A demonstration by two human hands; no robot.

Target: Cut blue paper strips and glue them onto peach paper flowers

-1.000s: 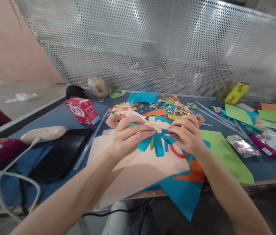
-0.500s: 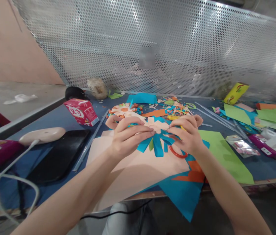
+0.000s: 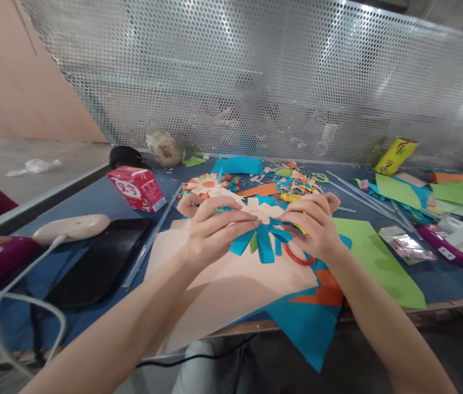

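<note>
Between my two hands is a paper flower with blue looped petals and a pale peach layer on top. My left hand pinches its left side, thumb and fingers closed at the peach layer. On the right side my right hand grips it the same way; its fingertips partly cover the petals. Scissors with a red-orange handle lie just under my right hand, largely hidden by it. Beneath the flower is a large peach sheet. A second flower in peach and orange sits behind my left hand.
A pink box, a black phone and a white device with a cable are at left. Green paper and blue paper lie at right. Paper scraps are spread before a perforated metal panel.
</note>
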